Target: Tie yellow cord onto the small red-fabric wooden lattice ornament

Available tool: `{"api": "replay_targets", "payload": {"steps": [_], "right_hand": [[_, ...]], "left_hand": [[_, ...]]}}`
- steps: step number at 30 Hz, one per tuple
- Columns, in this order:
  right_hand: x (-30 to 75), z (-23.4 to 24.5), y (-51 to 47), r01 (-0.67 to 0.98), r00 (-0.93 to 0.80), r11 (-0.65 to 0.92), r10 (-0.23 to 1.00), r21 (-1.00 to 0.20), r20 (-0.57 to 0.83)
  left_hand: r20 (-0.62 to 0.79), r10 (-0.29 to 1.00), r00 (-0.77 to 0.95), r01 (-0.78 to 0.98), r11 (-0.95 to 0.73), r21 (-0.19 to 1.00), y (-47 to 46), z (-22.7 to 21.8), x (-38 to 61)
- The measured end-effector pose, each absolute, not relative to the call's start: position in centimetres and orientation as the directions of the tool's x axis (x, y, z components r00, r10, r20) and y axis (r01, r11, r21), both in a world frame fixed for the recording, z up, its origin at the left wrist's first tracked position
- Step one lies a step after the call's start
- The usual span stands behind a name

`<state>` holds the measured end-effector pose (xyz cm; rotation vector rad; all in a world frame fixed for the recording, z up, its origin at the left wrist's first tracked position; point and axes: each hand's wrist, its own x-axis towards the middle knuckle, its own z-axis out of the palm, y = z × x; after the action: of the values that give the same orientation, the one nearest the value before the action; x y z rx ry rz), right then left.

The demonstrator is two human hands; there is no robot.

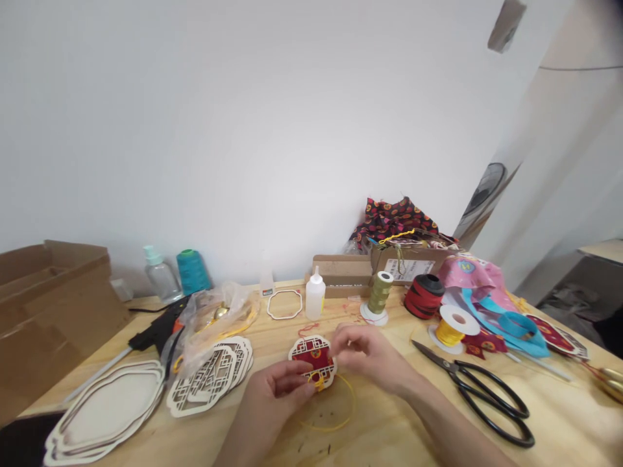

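Observation:
A small scalloped wooden lattice ornament point(312, 353) with a red patterned fabric centre is in front of me, just above the table. My left hand point(280, 392) pinches its lower left edge, where a yellow cord point(351, 405) is looped in a knot. From there the cord curves round onto the wood to the right. Close to the ornament's right edge is my right hand point(363, 353), fingers curled together. What its fingertips hold, if anything, is too small to make out. A thin red thread point(308, 329) trails from the ornament's top.
Black-handled scissors point(479, 386) lie at right, near a yellow cord spool point(453, 327). Stacked lattice panels point(204, 383) and plain wooden plates point(104, 408) are at left. Behind stand a glue bottle point(315, 298), a green thread spool point(379, 295) and a red cord spool point(423, 299).

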<state>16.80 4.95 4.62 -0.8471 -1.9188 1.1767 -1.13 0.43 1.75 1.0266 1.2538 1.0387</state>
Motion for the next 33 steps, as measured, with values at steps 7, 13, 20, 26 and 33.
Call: {"api": "replay_targets", "payload": {"steps": [7, 13, 20, 26, 33], "right_hand": [[15.3, 3.2, 4.6, 0.42, -0.637, 0.572, 0.739, -0.705, 0.22], [15.6, 3.5, 4.9, 0.389, -0.641, 0.65, 0.7, -0.653, 0.316], [15.4, 3.6, 4.9, 0.411, -0.551, 0.591, 0.767, -0.694, 0.327], [15.4, 3.8, 4.9, 0.447, -0.515, 0.558, 0.8, -0.699, 0.308], [15.5, 3.8, 4.8, 0.431, -0.519, 0.531, 0.807, -0.729, 0.281]], "left_hand": [[-0.183, 0.983, 0.018, -0.034, 0.183, 0.983, 0.4, 2.0, -0.9], [-0.156, 0.988, 0.007, -0.017, 0.156, 0.988, 0.3, 2.0, -1.3], [-0.175, 0.985, 0.015, 0.094, 0.172, 0.98, 0.4, 2.1, -1.3], [-0.201, 0.979, 0.035, 0.112, 0.196, 0.974, 0.4, 2.7, -1.2], [-0.244, 0.97, -0.005, 0.122, 0.243, 0.962, 0.3, 2.8, -1.0]]}}
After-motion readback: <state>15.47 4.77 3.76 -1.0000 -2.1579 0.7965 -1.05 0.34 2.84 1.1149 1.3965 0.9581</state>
